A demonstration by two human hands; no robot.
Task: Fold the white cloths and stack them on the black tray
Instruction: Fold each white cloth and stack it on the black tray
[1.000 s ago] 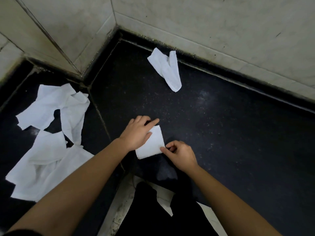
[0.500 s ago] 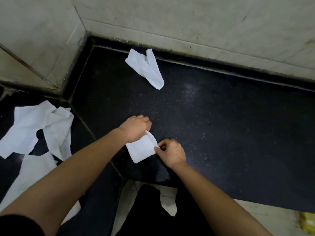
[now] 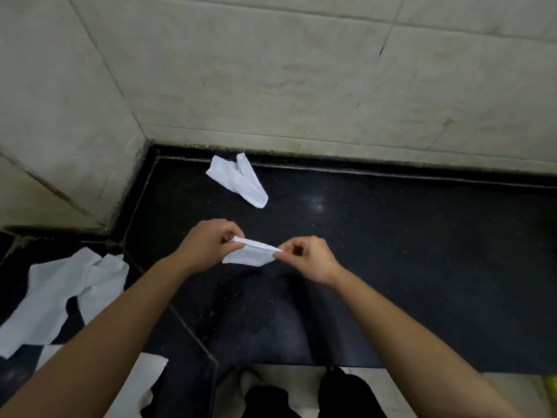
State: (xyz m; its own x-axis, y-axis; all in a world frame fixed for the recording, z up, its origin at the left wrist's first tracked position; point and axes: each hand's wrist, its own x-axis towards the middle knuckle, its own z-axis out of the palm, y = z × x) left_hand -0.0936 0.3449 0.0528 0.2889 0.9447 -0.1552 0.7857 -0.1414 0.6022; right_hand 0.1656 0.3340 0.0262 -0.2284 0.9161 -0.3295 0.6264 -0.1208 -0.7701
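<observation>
- Holding a small folded white cloth (image 3: 251, 254) stretched between both hands, over the front-middle part of the black bench (image 3: 407, 267).
- Pinching its left end with the left hand (image 3: 208, 245): fingers (image 3: 230, 229) curled in tight, thumb and fingertips clamped on the top corner.
- Same deal on the other end with the right hand (image 3: 312, 260): curled right in, nipping the fold at its corner.
- Sagging a bit below that held top edge, lower flap drooping toward the camera, so not lying flat. Can't tell whether the low corner touches the bench or hangs just clear of it.
- Further back, just beside the foot of the tiled wall (image 3: 301, 86): a second white cloth (image 3: 239, 182), loosely crumpled on the bench, well apart from the hands.
- Over on the left, past a seam in the bench: a messy heap of unfolded white cloths (image 3: 69, 291), spread out and overlapping, partly hidden behind the left forearm.
- Down at the bottom edge: a strip of pale floor (image 3: 301, 378) and something black (image 3: 265, 399), too dark to make out properly.
</observation>
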